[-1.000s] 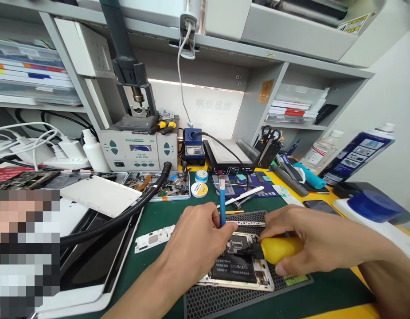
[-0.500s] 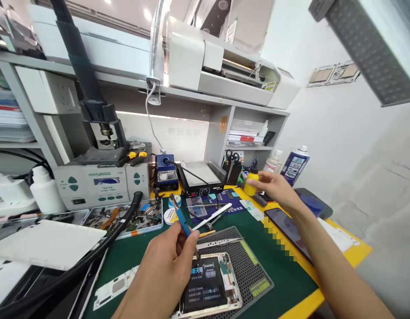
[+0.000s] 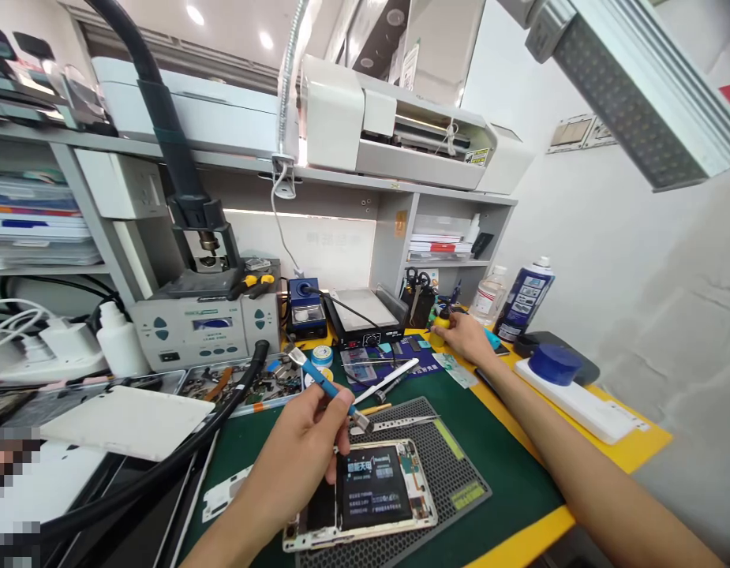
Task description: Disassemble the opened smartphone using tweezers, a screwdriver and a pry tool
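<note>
Blue spudger point(image 3: 324, 384) tilted above opened phone point(image 3: 365, 497); yellow bottle point(image 3: 440, 323) upright.

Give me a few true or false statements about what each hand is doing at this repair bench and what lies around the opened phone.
1. The left hand holds a blue-handled metal spatula tool. True.
2. The right hand rests on the opened phone with the black battery. False: it is stretched to the far right of the bench, at a small yellow bottle.
3. The phone lies on a dark perforated mat. True.
4. The blue and white spray can lies on its side. False: it stands upright.
</note>
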Action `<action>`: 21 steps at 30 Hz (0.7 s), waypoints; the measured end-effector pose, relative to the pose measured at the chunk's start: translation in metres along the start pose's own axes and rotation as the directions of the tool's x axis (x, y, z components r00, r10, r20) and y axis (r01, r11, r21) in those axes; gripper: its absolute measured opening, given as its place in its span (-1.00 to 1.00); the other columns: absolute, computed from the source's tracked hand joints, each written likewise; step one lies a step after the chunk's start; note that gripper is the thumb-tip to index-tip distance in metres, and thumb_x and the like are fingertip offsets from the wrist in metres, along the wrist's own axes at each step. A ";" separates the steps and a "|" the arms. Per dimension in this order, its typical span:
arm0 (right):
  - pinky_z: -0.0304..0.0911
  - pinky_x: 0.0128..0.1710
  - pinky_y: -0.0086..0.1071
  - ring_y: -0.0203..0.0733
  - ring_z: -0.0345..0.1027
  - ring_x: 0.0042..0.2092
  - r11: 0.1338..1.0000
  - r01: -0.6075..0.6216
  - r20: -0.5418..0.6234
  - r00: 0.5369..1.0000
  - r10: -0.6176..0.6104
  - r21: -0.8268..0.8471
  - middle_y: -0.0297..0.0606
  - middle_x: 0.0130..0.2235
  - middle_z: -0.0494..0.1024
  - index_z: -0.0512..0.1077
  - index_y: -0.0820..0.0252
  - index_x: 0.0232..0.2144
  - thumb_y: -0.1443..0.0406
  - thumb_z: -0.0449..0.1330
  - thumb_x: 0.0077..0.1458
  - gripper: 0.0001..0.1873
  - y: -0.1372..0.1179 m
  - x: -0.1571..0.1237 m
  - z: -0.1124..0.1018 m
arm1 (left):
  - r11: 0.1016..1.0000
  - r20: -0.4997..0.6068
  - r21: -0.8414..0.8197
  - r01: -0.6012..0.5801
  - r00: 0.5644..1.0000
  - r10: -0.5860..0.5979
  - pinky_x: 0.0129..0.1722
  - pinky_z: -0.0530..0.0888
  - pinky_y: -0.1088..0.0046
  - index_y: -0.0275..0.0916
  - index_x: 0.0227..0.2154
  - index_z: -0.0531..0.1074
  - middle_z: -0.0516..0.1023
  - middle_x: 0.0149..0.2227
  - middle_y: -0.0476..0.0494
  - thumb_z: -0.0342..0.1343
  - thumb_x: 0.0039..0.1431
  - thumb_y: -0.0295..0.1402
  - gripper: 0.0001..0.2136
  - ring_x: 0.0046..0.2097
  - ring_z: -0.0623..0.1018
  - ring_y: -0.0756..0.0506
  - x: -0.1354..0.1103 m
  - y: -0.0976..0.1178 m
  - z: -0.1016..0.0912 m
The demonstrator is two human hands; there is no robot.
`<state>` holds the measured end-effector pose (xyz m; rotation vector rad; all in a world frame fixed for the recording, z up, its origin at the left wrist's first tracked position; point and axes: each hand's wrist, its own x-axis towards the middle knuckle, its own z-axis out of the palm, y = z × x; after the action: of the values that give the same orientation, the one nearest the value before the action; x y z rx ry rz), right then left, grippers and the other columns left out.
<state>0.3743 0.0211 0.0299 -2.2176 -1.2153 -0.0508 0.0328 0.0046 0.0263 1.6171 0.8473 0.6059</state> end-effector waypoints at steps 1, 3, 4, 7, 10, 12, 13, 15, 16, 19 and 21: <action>0.46 -0.05 -0.05 0.00 0.49 0.00 1.000 0.011 -0.013 1.000 -0.011 0.016 -0.13 0.10 0.51 0.43 0.19 0.08 0.23 0.25 0.30 -0.66 -0.003 -0.002 -0.004 | 1.000 -0.007 0.007 -0.005 1.000 0.005 -0.49 0.35 0.42 -0.18 -0.40 0.25 0.44 -0.53 0.09 -0.09 0.32 0.10 -0.57 -0.64 0.39 0.01 0.000 0.000 0.000; 0.45 -0.04 -0.02 0.01 0.48 0.01 0.997 0.047 -0.043 0.998 -0.044 0.060 -0.12 0.12 0.49 0.41 0.19 0.11 0.24 0.24 0.31 -0.64 -0.010 -0.011 -0.013 | 0.999 -0.029 0.039 -0.016 0.999 0.017 -0.52 0.34 0.43 -0.19 -0.42 0.26 0.44 -0.54 0.08 -0.08 0.31 0.11 -0.56 -0.64 0.37 0.02 0.000 -0.001 0.001; 0.44 -0.03 -0.01 0.01 0.48 0.02 0.993 0.078 -0.048 0.996 -0.074 0.093 -0.12 0.13 0.48 0.40 0.18 0.12 0.23 0.24 0.31 -0.64 -0.016 -0.017 -0.018 | 0.998 -0.046 0.067 -0.023 0.999 0.027 -0.53 0.33 0.43 -0.19 -0.43 0.28 0.43 -0.54 0.06 -0.07 0.30 0.12 -0.55 -0.63 0.37 0.01 -0.001 -0.001 0.001; 0.47 -0.12 -0.10 -0.06 0.52 -0.09 0.951 0.211 0.088 0.968 -0.235 0.226 -0.16 0.02 0.55 0.44 0.21 0.05 0.19 0.20 0.33 -0.69 -0.039 -0.047 -0.031 | 0.980 -0.103 0.185 -0.066 0.991 0.086 -0.49 0.30 0.43 -0.21 -0.45 0.36 0.43 -0.52 0.01 0.01 0.27 0.08 -0.57 -0.50 0.40 -0.05 -0.003 -0.002 0.002; 0.39 -0.38 -0.36 -0.24 0.46 -0.37 0.847 0.335 0.383 0.780 -0.495 0.413 -0.33 -0.33 0.59 0.58 0.20 -0.18 0.03 0.30 0.20 -0.65 -0.067 -0.085 -0.034 | 0.944 -0.131 0.312 -0.106 0.979 0.154 -0.45 0.24 0.42 -0.22 -0.48 0.42 0.42 -0.51 -0.01 0.04 0.27 0.02 -0.59 -0.43 0.36 -0.07 -0.006 0.000 0.005; 0.23 -0.50 -0.44 -0.30 0.34 -0.44 0.778 0.368 0.469 0.639 -0.610 0.509 -0.41 -0.39 0.52 0.62 0.13 -0.20 0.00 0.43 -0.02 -0.58 -0.082 -0.107 -0.032 | 0.917 -0.126 0.378 -0.123 0.975 0.182 -0.46 0.21 0.42 -0.21 -0.49 0.44 0.41 -0.53 0.00 0.05 0.27 0.00 -0.61 -0.44 0.34 -0.07 -0.005 0.003 0.010; 0.20 -0.49 -0.45 -0.29 0.32 -0.42 0.753 0.375 0.481 0.597 -0.642 0.540 -0.42 -0.39 0.49 0.62 0.13 -0.21 0.04 0.47 -0.06 -0.59 -0.086 -0.116 -0.031 | 0.904 -0.118 0.407 -0.133 0.973 0.197 -0.46 0.21 0.42 -0.21 -0.49 0.44 0.43 -0.54 0.00 0.06 0.28 -0.02 -0.62 -0.45 0.35 -0.07 -0.004 0.005 0.013; 0.10 -0.50 -0.46 -0.32 0.21 -0.44 0.732 0.385 0.475 0.574 -0.667 0.562 -0.48 -0.46 0.38 0.55 0.16 -0.34 0.16 0.42 0.03 -0.78 -0.090 -0.127 -0.027 | 0.871 -0.112 0.466 -0.155 0.966 0.232 -0.45 0.21 0.41 -0.20 -0.51 0.42 0.45 -0.53 0.00 0.06 0.29 -0.07 -0.65 -0.46 0.37 -0.06 -0.001 0.008 0.020; 0.05 -0.49 -0.45 -0.33 0.15 -0.45 0.729 0.388 0.467 0.578 -0.669 0.563 -0.50 -0.49 0.31 0.50 0.17 -0.42 0.25 0.37 0.08 -0.85 -0.090 -0.129 -0.026 | 0.849 -0.109 0.501 -0.169 0.961 0.255 -0.44 0.20 0.41 -0.19 -0.52 0.40 0.45 -0.52 0.00 0.06 0.29 -0.09 -0.66 -0.45 0.37 -0.06 0.001 0.011 0.023; -0.04 -0.49 -0.44 -0.33 -0.01 -0.45 0.735 0.382 0.451 0.603 -0.658 0.561 -0.53 -0.53 0.15 0.31 0.17 -0.56 0.42 0.23 0.11 -0.76 -0.081 -0.128 -0.024 | 0.768 -0.083 0.603 -0.214 0.941 0.327 -0.41 0.17 0.37 -0.18 -0.53 0.36 0.46 -0.48 -0.03 0.05 0.31 -0.11 -0.66 -0.42 0.38 -0.09 0.005 0.020 0.030; -0.05 -0.50 -0.43 -0.33 -0.02 -0.46 0.743 0.353 0.461 0.611 -0.643 0.569 -0.52 -0.53 0.15 0.31 0.17 -0.54 0.40 0.22 0.13 -0.77 -0.073 -0.122 -0.026 | 0.712 -0.037 0.662 -0.233 0.939 0.342 -0.41 0.17 0.36 -0.17 -0.50 0.38 0.48 -0.44 -0.04 0.03 0.32 -0.07 -0.66 -0.39 0.42 -0.12 0.003 0.027 0.029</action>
<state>0.2528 -0.0558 0.0491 -1.4412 -1.9888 0.7411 0.0626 -0.0126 0.0460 2.4049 0.9954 0.7092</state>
